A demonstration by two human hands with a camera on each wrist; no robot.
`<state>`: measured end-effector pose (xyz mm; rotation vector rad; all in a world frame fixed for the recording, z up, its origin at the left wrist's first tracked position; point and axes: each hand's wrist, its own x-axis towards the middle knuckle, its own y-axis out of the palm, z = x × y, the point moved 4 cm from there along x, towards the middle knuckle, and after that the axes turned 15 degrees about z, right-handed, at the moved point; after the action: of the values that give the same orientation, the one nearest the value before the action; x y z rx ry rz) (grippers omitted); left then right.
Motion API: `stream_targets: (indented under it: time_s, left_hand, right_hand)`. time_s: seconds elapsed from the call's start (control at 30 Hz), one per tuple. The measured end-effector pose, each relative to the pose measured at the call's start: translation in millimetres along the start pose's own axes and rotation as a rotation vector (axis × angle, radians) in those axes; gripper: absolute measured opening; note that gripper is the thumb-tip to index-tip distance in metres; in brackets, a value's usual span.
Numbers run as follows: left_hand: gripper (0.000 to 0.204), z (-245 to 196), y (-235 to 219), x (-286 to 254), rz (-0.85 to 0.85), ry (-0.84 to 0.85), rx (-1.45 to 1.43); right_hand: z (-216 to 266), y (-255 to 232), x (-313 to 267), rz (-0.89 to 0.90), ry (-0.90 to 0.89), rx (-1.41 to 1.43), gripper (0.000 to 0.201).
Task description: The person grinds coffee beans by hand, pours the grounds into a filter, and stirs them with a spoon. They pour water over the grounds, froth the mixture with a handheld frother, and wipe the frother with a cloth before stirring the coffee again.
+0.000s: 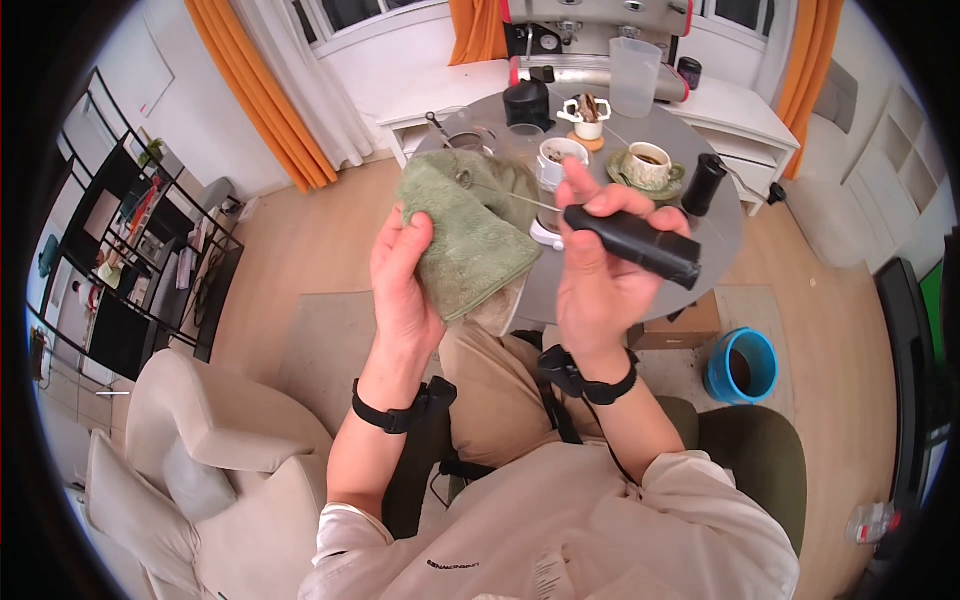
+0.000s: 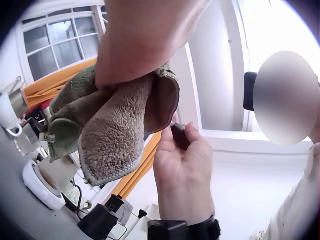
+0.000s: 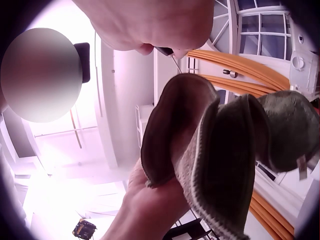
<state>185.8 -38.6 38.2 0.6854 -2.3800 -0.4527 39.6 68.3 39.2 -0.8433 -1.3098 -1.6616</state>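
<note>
My left hand [image 1: 402, 275] grips a green cloth [image 1: 470, 245], which hangs in folds over the near edge of the table. In my right hand [image 1: 600, 285] is a handheld milk frother [image 1: 640, 247], gripped by its thick black handle. Its thin metal shaft points left, and the small round tip overlaps the upper part of the cloth. From the left wrist, the cloth [image 2: 115, 132] shows a brownish, fuzzy underside, with the right hand [image 2: 182, 172] behind it. The right wrist view shows the cloth [image 3: 220, 145] draped open below the shaft.
On the round grey table [image 1: 715, 235] stand a patterned coffee cup [image 1: 645, 160] on a green saucer, a black hand grinder [image 1: 704, 185], a white cup [image 1: 560, 160] and a clear pitcher [image 1: 634, 80]. An espresso machine [image 1: 600, 40] is behind. A blue bin [image 1: 742, 366] stands on the floor.
</note>
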Motion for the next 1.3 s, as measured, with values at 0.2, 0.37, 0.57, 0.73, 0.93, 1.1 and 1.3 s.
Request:
stream_targets:
  time_s: [0.2, 0.37, 0.57, 0.73, 0.93, 1.1, 1.3]
  left_hand:
    - [0.029, 19, 14, -3, 0.04, 0.034, 0.029]
    - [0.03, 23, 23, -2, -0.011, -0.124, -0.039]
    - [0.025, -1, 11, 6, -0.053, 0.03, 0.204]
    - [0.021, -18, -15, 11, -0.15, 0.115, 0.347]
    - [0.016, -21, -37, 16, -0.17, 0.336, 0.633]
    - [0.015, -17, -28, 12, -0.14, 0.382, 1.164]
    - [0.02, -14, -60, 12, -0.342, 0.213, 0.685]
  right_hand:
    - [17, 13, -22, 0.008, -0.058, -0.057, 0.059]
    - [31, 24, -22, 0.115, -0.074, -0.042, 0.058]
    - [21, 24, -17, 0.398, -0.033, -0.232, 0.053]
    - [10, 29, -49, 0.363, 0.485, -0.031, 0.063]
    - [27, 26, -49, 0.318, 0.978, 0.663, 0.111]
    - [17, -18, -50, 0.325, 1.328, 0.535, 0.066]
    - [-6, -21, -42, 0.362, 1.234, -0.134, 0.043]
